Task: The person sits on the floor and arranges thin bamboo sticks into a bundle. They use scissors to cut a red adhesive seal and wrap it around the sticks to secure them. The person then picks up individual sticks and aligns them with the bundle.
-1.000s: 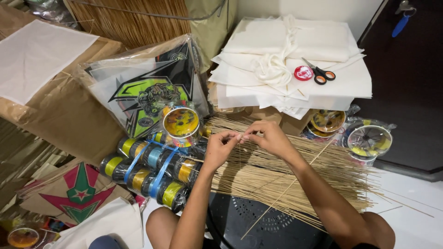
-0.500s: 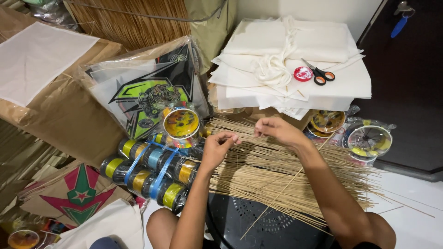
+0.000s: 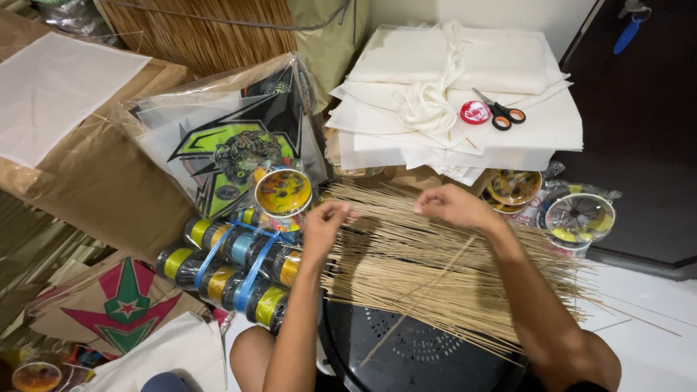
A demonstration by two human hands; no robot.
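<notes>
Thin tan bamboo sticks (image 3: 435, 268) are spread in a loose heap over a black perforated round stool (image 3: 421, 356). One stick's ends are pinched by the left hand (image 3: 323, 225) and right hand (image 3: 454, 207), beside a strapped bundle of thread spools (image 3: 232, 268).

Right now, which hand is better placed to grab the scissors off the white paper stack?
Right, probably. The right hand sits at the sticks just below the paper stack where the scissors lie. The left hand is farther away, beside the spools.
</notes>
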